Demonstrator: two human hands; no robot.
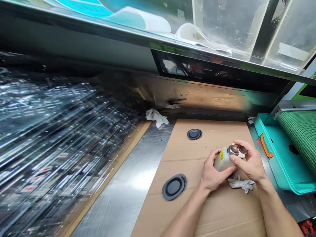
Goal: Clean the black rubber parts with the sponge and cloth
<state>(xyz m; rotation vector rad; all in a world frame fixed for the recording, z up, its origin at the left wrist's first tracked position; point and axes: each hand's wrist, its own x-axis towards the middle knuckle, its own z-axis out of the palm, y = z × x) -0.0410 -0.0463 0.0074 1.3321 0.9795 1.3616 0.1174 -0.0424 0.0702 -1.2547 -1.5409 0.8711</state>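
Observation:
My left hand (pixel 214 172) is wrapped round a whitish bottle (pixel 223 163) with a yellow label, held above a cardboard sheet (pixel 192 158). At the bottle's top, the fingers of my right hand (pixel 250 161) grip its shiny metal cap (pixel 234 150), whose round lid is tilted up. Just below my hands a white knotted cloth (pixel 241 184) lies on the cardboard, beside a dark part mostly hidden by my left hand. Two dark oval parts rest on the sheet, one at the lower left (pixel 174 187) and a smaller-looking one (pixel 194 134) farther back.
A teal tray (pixel 281 168) with an orange handle stands at the right, beside a green mesh belt (pixel 301 131). Shiny plastic-wrapped stacks (pixel 61 148) fill the left. A white glove (pixel 157 118) lies behind the cardboard's left corner. A machine panel (pixel 209 70) borders the back.

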